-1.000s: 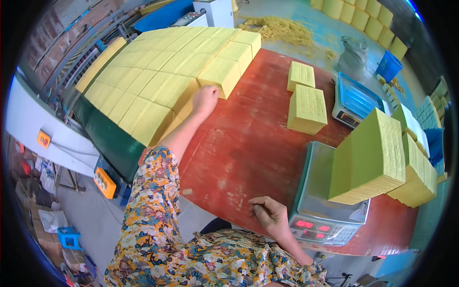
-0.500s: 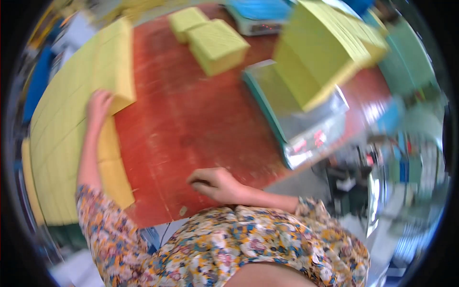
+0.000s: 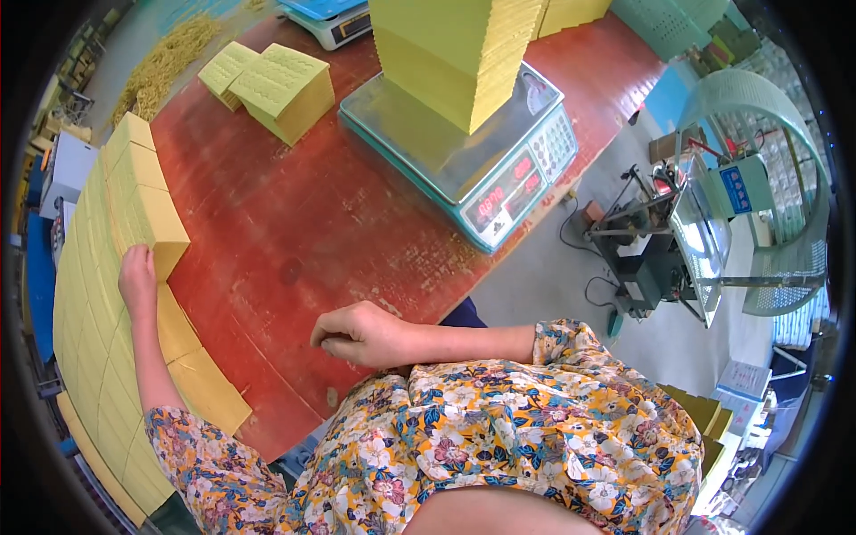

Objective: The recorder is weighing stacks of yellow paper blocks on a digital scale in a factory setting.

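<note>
To the right of the red table (image 3: 267, 223), a dark-framed machine (image 3: 644, 257) stands on the grey floor (image 3: 526, 290); a curved, pale-green perforated frame (image 3: 796, 259) and a pale carton (image 3: 743, 382) lie farther right of the table. Beyond the table's far left edge is a heap of yellow shreds (image 3: 169, 67); left of it, a grey-white cabinet (image 3: 71, 165).

A workshop or small factory room
Close rows of yellow blocks (image 3: 98, 303) line the left side of a worn red tabletop (image 3: 250, 232), which also carries a digital scale (image 3: 459, 174) with a lit red display and a second scale (image 3: 343, 28) beyond it; a heap of straw-coloured scraps (image 3: 169, 67) lies on the plain grey floor (image 3: 526, 285), and a metal-framed machine (image 3: 646, 267) stands off to the right.
</note>
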Available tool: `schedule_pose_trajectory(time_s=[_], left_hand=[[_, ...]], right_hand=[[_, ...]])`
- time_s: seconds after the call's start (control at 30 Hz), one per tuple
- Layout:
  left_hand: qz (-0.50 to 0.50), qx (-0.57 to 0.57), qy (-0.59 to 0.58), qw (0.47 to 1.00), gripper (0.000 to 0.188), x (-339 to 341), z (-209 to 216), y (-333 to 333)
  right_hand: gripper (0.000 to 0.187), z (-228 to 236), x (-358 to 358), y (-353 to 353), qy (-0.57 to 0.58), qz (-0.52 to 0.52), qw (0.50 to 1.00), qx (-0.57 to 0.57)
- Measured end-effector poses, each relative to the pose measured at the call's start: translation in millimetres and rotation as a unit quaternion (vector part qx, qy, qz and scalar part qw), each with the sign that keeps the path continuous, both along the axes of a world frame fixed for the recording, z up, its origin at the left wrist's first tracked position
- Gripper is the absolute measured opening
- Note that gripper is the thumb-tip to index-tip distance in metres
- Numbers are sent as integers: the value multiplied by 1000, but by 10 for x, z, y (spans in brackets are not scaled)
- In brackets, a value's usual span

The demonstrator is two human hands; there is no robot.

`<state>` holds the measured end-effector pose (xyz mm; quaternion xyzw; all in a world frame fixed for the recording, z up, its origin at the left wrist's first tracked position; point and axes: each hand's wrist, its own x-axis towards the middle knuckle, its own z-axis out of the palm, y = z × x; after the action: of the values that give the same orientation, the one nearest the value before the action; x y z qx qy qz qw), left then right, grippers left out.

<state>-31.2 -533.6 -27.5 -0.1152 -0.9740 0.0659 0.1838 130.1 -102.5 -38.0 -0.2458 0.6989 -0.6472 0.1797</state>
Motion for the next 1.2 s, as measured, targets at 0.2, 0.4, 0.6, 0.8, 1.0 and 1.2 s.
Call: schedule_pose_trajectory(time_s=[0.2,0.4,0.6,0.8,1.0,1.2], left_hand=[[20,-8,37,999,13,29,-46,-404],[86,-13,59,994,13,-133,-117,-6],[55,91,123,987,6,119,191,59],[39,53,99,993,5,130,154,50],[22,49,71,996,14,137,111,87],[18,49,59,997,15,122,128,15]], right_hand=[[17,126,30,-48,17,16,999,42],[18,78,102,-14,-90,0,994,61],[16,61,114,-84,-130,16,991,28],[16,26,2,-153,-142,24,989,30],[16,26,-50,-210,-152,29,988,30],[17,32,-82,-216,-163,27,986,34]])
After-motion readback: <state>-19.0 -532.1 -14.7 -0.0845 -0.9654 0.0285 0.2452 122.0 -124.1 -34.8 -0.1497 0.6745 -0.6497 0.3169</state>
